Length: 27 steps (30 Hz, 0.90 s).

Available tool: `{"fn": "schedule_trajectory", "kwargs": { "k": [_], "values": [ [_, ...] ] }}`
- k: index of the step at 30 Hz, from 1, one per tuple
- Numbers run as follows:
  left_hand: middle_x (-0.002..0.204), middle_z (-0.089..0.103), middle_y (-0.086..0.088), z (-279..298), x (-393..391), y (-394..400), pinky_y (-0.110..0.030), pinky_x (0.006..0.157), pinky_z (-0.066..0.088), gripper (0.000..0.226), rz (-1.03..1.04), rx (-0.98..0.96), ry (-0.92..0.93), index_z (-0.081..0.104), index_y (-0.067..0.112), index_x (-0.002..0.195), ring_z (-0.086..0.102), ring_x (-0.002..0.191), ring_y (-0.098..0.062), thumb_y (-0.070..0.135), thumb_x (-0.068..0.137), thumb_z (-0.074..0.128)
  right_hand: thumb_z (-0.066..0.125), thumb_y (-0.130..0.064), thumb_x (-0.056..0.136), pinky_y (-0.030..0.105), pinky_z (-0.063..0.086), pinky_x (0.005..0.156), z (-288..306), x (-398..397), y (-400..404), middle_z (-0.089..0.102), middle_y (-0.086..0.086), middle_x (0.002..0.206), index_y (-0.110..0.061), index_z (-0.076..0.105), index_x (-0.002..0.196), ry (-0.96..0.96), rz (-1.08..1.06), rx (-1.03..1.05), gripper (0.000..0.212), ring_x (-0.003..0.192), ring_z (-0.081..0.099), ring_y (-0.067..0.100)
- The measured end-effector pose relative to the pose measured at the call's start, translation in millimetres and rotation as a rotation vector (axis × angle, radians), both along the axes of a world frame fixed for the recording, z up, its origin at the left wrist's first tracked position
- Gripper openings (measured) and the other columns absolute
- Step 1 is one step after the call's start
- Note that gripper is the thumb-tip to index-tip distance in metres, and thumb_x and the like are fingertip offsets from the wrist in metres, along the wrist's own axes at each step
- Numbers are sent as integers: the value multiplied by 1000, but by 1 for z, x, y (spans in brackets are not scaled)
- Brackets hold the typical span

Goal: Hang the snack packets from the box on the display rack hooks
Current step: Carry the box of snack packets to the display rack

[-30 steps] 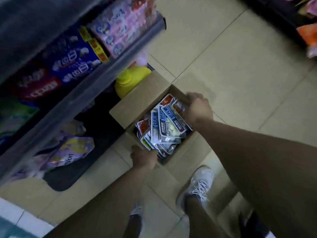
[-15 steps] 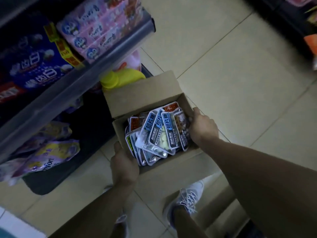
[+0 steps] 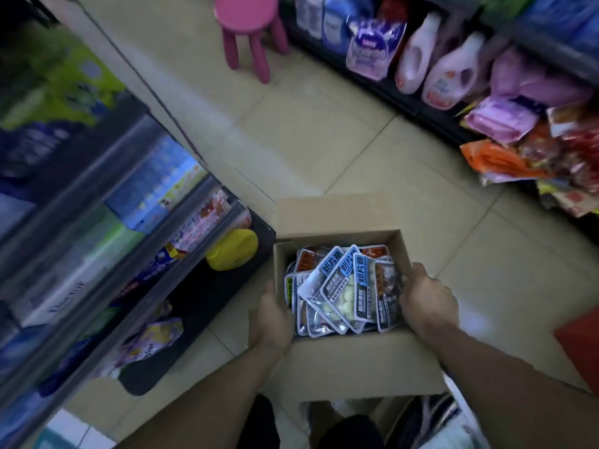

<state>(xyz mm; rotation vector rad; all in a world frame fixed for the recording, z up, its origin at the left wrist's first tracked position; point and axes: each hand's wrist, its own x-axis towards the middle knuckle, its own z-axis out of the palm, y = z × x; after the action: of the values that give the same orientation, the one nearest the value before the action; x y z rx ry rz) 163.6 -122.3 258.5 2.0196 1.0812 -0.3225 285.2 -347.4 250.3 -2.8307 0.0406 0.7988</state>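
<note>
Cardboard makes up the open box [image 3: 340,361], held above the tiled floor [image 3: 324,131] with its flaps folded out. Inside it lies a loose heap of snack packets [image 3: 343,293], overlapping flat, some with blue labels and pale round pieces showing, others orange or dark. The left hand [image 3: 270,319] has its grip curled over the box's left wall, thumb inside; the right hand [image 3: 428,306] has its grip closed over the right wall. Left of the box a shelf [image 3: 107,241] holds boxed goods and a yellow bottle [image 3: 233,249]. Far off stands a pink stool [image 3: 249,24].
</note>
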Motion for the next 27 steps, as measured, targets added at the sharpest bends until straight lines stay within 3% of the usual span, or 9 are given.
{"fn": "schedule_trajectory", "kwargs": {
  "k": [6,11,13,16,20,24,27],
  "values": [
    [99,73,-7,79,73,-29,-27,66,39,19,95,-65,-62,59,18,113,62,82,-23,15,94,60,44,-25,104,43,45,74,91,68,-29,70,27,105,-11,49,115,-98,-46,-5,19,97,64,47],
    [96,71,-7,108,143,-24,-30,68,42,14,133,-41,-78,51,20,98,60,82,-24,14,92,63,42,-25,105,40,36,69,134,138,-22,72,24,103,-10,46,114,-143,-40,-6,18,97,66,45],
    [93,72,-7,117,167,-20,-32,68,46,14,149,-33,-70,51,20,98,61,78,-24,12,92,61,42,-25,105,41,39,70,149,165,-16,72,22,104,-10,46,115,-147,-37,-4,19,98,66,44],
    [90,72,-6,131,204,-10,-39,71,55,12,201,-21,-72,54,19,101,66,80,-27,13,92,60,41,-27,104,43,48,79,167,209,-3,72,21,107,-11,46,121,-149,1,18,24,101,66,43],
    [94,68,-7,148,254,5,-33,71,43,12,258,31,-78,54,15,105,58,82,-26,12,94,60,41,-26,104,39,47,75,180,274,20,72,18,106,-12,48,121,-158,108,41,23,100,67,40],
    [92,62,-7,160,301,13,-34,72,42,14,314,95,-32,47,19,104,61,88,-34,12,95,54,43,-26,103,42,51,77,184,349,50,72,21,105,-10,51,119,-163,268,83,24,99,67,42],
    [103,71,-14,165,330,15,-39,78,51,26,424,144,-33,55,17,118,67,97,-39,10,93,54,44,-29,104,41,51,78,188,403,79,72,20,109,-11,51,119,-152,405,100,25,100,68,40]
  ]
}}
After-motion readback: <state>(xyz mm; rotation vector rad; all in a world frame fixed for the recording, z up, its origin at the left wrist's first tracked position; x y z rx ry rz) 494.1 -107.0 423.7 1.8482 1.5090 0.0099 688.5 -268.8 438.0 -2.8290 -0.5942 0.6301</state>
